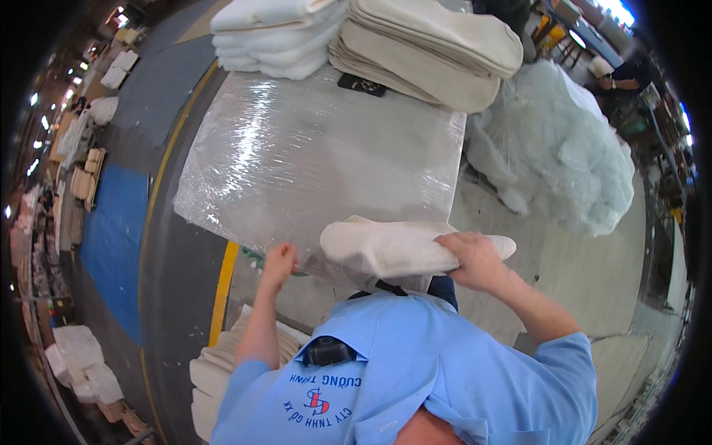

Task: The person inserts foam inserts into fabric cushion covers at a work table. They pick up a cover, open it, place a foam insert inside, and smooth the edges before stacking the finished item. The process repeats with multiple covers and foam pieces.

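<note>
My right hand (475,259) is wrapped round the right part of a cream fabric cushion (393,248), a long, soft piece with rounded ends. It is held in front of my body, over the near edge of a table wrapped in clear plastic film (334,156). To the left of the cushion, apart from it, my left hand (279,265) is at the table's near left edge. Its fingers are curled together, and anything between them is too small or hidden to make out. On the far side of the table lie a stack of beige cushions (430,55) and a stack of white padding (278,37).
A small black item (361,84) lies against the beige stack. Right of the table sits a large bag of white filling in clear plastic (556,148). More cream pieces (211,371) are stacked at my lower left. A person (630,78) is at the far right.
</note>
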`<state>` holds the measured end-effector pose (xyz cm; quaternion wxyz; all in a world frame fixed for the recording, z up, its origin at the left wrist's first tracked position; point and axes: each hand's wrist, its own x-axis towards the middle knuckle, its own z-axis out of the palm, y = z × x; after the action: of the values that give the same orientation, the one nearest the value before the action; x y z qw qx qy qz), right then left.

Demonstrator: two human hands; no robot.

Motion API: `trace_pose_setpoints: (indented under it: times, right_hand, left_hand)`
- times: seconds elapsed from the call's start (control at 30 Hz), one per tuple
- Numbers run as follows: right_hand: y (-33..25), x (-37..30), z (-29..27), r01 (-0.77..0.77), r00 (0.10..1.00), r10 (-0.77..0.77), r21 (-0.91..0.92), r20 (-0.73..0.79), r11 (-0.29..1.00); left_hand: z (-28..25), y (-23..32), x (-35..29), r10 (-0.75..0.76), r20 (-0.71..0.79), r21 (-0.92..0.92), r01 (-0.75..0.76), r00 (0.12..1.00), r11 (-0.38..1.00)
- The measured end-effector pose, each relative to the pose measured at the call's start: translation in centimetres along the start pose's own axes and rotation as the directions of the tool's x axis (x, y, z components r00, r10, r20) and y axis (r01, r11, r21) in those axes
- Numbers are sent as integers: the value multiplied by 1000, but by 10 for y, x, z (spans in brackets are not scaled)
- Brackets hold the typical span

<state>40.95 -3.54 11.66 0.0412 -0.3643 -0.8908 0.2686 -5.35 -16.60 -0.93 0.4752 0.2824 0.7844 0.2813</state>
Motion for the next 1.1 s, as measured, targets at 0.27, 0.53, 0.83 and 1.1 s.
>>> trace_pose_setpoints:
  times: [0.27, 0.53, 0.83, 1.1]
  right_hand:
    - [-10, 45, -59, -374, 908, 420, 483, 15, 792]
    - [-81, 53, -14, 92, 873, 375, 859, -312, 503]
    - [-11, 19, 68, 214, 730, 653, 975, -198, 57]
    - [-15, -3, 138, 398, 513, 855, 904, -78, -156]
  left_hand:
    - [115, 23, -42, 28, 469, -368, 166, 883, 915]
    - [139, 190, 40, 275, -53, -751, -220, 960, 622]
    - [156, 217, 13, 392, 558, -293, -268, 732, 918]
    - [187, 130, 14, 308, 535, 155, -449, 787, 880]
